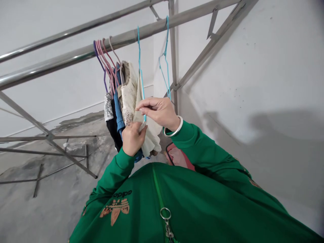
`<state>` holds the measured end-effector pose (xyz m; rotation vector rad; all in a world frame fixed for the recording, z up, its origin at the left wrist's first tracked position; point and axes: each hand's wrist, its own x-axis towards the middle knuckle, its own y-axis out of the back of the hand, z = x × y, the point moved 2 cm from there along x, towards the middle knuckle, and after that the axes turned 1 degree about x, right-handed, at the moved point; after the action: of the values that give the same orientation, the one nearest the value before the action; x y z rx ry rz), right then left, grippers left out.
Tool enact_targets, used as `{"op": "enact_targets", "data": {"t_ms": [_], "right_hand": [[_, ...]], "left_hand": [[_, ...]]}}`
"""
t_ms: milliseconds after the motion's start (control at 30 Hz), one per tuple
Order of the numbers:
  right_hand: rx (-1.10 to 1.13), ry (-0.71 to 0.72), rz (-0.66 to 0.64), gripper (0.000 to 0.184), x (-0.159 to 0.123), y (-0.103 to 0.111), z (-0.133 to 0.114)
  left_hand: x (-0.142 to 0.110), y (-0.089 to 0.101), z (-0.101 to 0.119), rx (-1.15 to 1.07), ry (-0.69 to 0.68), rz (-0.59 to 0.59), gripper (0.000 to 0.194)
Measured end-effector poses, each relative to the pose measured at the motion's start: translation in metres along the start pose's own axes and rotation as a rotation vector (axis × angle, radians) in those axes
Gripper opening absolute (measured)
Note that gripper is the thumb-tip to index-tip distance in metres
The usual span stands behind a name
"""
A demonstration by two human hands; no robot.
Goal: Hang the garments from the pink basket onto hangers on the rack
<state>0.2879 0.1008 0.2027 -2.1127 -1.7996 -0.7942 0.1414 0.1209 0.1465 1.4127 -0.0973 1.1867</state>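
Note:
A cream garment (151, 136) hangs on a light blue hanger (141, 79), which is hooked over the metal rail. My left hand (132, 137) is closed on the garment's edge by the lower end of the hanger. Just above it, my right hand (162, 113), with a white bangle (181, 125) at the wrist, pinches the fabric between thumb and fingers beside the hanger's arm. The fingertips cover part of the cloth. Close on the left hangs a cream lace top (128, 96).
Several other garments hang on purple and pink hangers (99, 55) along the steel rail (76, 56). A second light blue hanger (167, 55) hangs bare to the right. Below is a pink and red container (179, 157). Metal frame legs (50, 137) cross at the left.

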Motion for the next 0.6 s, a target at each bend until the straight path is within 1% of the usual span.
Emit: {"op": "enact_targets", "data": {"t_ms": [67, 167, 233, 267, 333, 367, 433, 500, 567, 600], "right_hand": [[-0.014, 0.018, 0.001, 0.016, 0.0, -0.001, 0.004], [-0.032, 0.044, 0.001, 0.016, -0.001, -0.007, 0.01], [-0.02, 0.062, 0.011, 0.015, -0.001, -0.01, 0.012], [-0.005, 0.066, 0.018, 0.015, -0.001, -0.01, 0.011], [0.038, 0.066, 0.044, 0.017, -0.002, -0.007, 0.006], [0.062, 0.068, 0.06, 0.02, -0.003, -0.004, 0.002], [0.118, 0.098, 0.101, 0.026, -0.005, 0.006, -0.01], [0.185, 0.152, 0.167, 0.031, -0.008, 0.019, -0.022], [0.25, 0.222, 0.25, 0.035, -0.013, 0.031, -0.03], [0.26, 0.242, 0.3, 0.037, -0.017, 0.037, -0.03]], "left_hand": [[0.0, 0.0, 0.004, 0.039, -0.082, 0.063, 0.014], [-0.002, 0.002, 0.018, 0.033, -0.222, 0.148, 0.014], [-0.003, 0.001, 0.029, 0.047, -0.304, 0.132, 0.012], [-0.004, -0.001, 0.033, 0.067, -0.338, 0.094, 0.011], [-0.007, -0.006, 0.037, 0.127, -0.361, -0.03, 0.011], [-0.009, -0.01, 0.036, 0.161, -0.339, -0.113, 0.011], [-0.013, -0.021, 0.029, 0.225, -0.242, -0.3, 0.013], [-0.02, -0.035, 0.019, 0.251, -0.113, -0.491, 0.016], [-0.028, -0.05, 0.01, 0.205, -0.009, -0.668, 0.017], [-0.033, -0.058, 0.007, 0.164, 0.022, -0.736, 0.017]]}}
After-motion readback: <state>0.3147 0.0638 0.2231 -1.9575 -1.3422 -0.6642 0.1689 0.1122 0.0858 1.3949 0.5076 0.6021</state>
